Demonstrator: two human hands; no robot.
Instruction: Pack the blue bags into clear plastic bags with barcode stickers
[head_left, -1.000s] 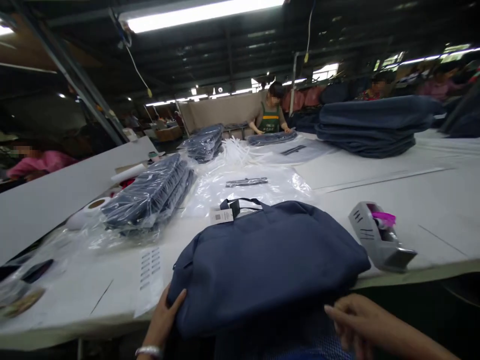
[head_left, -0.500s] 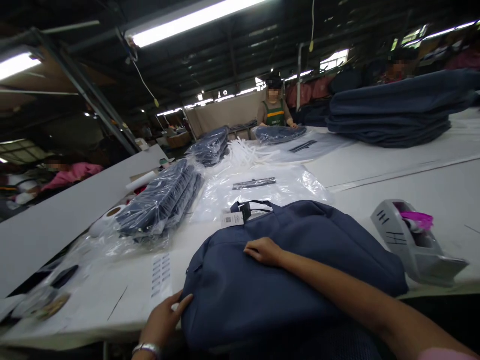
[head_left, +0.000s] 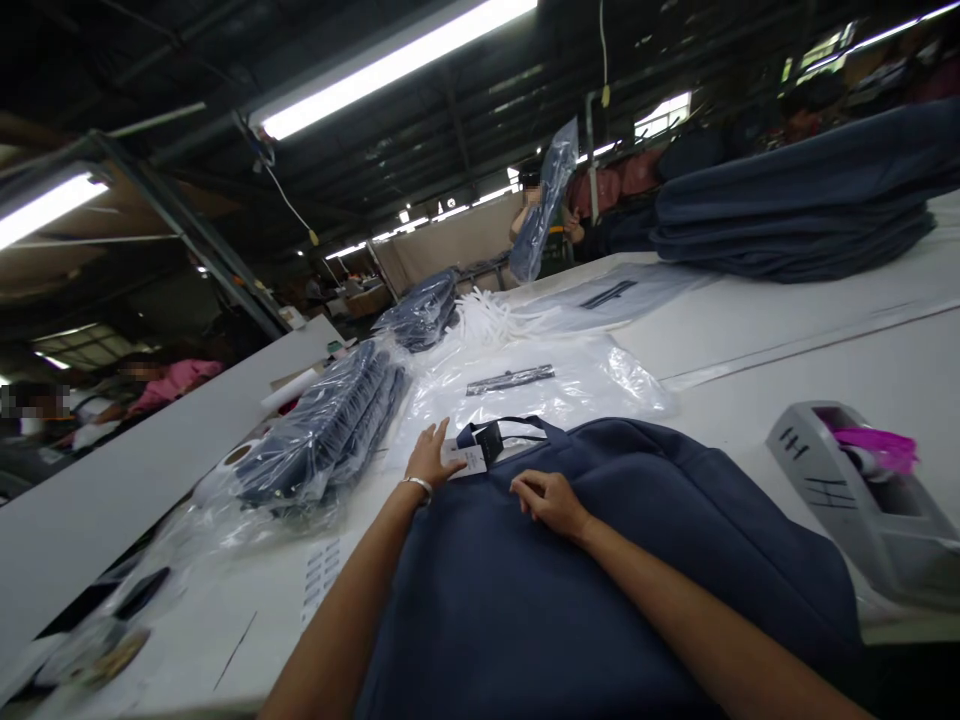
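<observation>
A navy blue fabric bag lies before me at the table's near edge, its handle loop pointing away. A white paper tag and a small black label hang at the handle. My left hand, with a bracelet at the wrist, is at the white tag with fingers spread; its thumb reaches the tag's edge. Over the upper middle of the bag is my right hand, its fingers curled and pinched together. Whatever may be between those fingertips is too small or hidden to make out.
Clear plastic bags lie flat beyond the bag. Plastic-wrapped navy bags are stacked on the left, unwrapped ones at the back right. A grey tape dispenser stands right. Across the table a co-worker holds up a wrapped bag.
My left hand has moved from the bag's lower left side up to the tag. My right hand stays over the bag. The co-worker has lifted a wrapped bag off the table.
</observation>
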